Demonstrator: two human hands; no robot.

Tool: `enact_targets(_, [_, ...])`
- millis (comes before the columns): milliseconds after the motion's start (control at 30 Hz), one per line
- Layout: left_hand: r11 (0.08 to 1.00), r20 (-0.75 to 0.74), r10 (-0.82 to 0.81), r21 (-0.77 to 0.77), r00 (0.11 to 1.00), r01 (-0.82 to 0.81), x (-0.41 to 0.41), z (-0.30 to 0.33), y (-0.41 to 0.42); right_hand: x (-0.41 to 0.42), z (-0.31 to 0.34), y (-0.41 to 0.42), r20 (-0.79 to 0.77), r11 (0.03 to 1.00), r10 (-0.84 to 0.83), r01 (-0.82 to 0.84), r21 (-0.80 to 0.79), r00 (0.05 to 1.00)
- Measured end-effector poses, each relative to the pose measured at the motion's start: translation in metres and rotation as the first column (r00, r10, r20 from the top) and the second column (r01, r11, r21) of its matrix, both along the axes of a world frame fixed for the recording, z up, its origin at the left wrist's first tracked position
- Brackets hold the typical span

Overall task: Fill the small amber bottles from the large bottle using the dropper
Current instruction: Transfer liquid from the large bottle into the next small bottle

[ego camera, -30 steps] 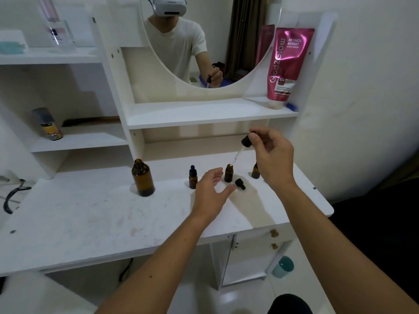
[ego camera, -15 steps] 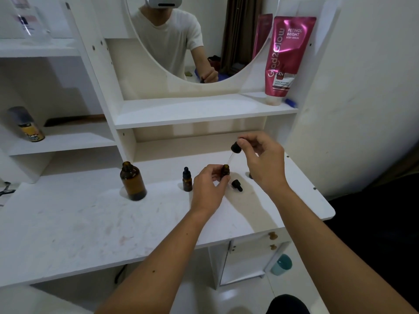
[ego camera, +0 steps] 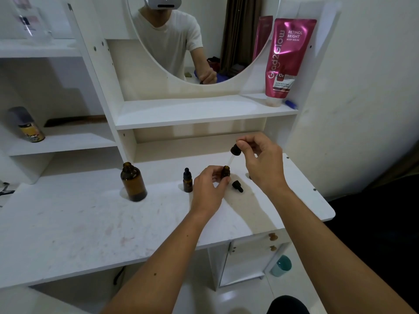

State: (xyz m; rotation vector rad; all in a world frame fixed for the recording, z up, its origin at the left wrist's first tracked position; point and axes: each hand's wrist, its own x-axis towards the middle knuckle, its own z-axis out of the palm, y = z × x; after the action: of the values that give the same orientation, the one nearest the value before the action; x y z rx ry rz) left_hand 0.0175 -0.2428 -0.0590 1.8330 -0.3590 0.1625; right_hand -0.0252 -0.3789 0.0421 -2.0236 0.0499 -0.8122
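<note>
The large amber bottle (ego camera: 133,182) stands uncapped on the white tabletop (ego camera: 90,223) at the left. A small amber bottle with a black cap (ego camera: 187,181) stands to its right. My left hand (ego camera: 209,189) grips an uncapped small amber bottle (ego camera: 225,171) that rests on the table. My right hand (ego camera: 260,162) pinches the black bulb of the dropper (ego camera: 234,152), whose glass tube tilts down with its tip at that bottle's mouth. A loose black cap (ego camera: 237,186) lies just right of it. Another small bottle is almost wholly hidden behind my right hand.
A low shelf runs right behind the bottles, with a pink tube (ego camera: 286,57) and a mirror above it. A small can (ego camera: 28,125) sits on the left shelf. The table's right edge (ego camera: 326,209) is close to my right forearm.
My left hand reached forward and closed on the uncapped small bottle. My right hand lowered the dropper until its tip came to the bottle's mouth.
</note>
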Motion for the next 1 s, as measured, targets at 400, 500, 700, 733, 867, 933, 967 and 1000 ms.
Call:
enact_targets(400, [1.000,-0.073,0.027,-0.008,0.997,-0.028,-0.012,0.002,0.008,-0.018,0.018,0.003,0.047,0.997,-0.064,0.061,0.050,0.997])
enact_targets(500, [1.000,-0.099,0.002,-0.019,0.995,-0.004,-0.021,0.003,0.019,-0.024,0.024,0.008,0.063,0.996,-0.079,0.076,0.038,0.995])
enact_targets(700, [0.993,-0.150,-0.118,-0.038,0.982,0.113,-0.044,0.007,0.059,-0.031,0.029,0.024,0.064,0.997,-0.050,0.046,0.063,0.997])
enact_targets(733, [0.992,-0.153,-0.126,-0.032,0.980,0.122,-0.047,0.008,0.069,-0.032,0.031,0.029,0.069,0.997,-0.041,0.036,0.065,0.997])
enact_targets(867, [0.995,-0.186,-0.098,-0.030,0.978,0.094,-0.052,0.012,0.115,-0.033,0.036,0.057,0.120,0.996,0.022,-0.033,0.088,0.993])
enact_targets(933, [0.997,-0.209,-0.071,-0.049,0.975,0.062,-0.053,0.014,0.141,-0.031,0.037,0.073,0.126,0.991,0.058,-0.072,0.111,0.990])
enact_targets(967, [0.998,-0.221,-0.051,-0.058,0.974,0.040,-0.053,0.014,0.153,-0.030,0.037,0.082,0.135,0.990,0.075,-0.090,0.109,0.988])
enact_targets(1000, [0.998,-0.230,-0.030,-0.068,0.973,0.014,-0.054,0.015,0.165,-0.027,0.037,0.090,0.145,0.989,0.093,-0.108,0.098,0.985])
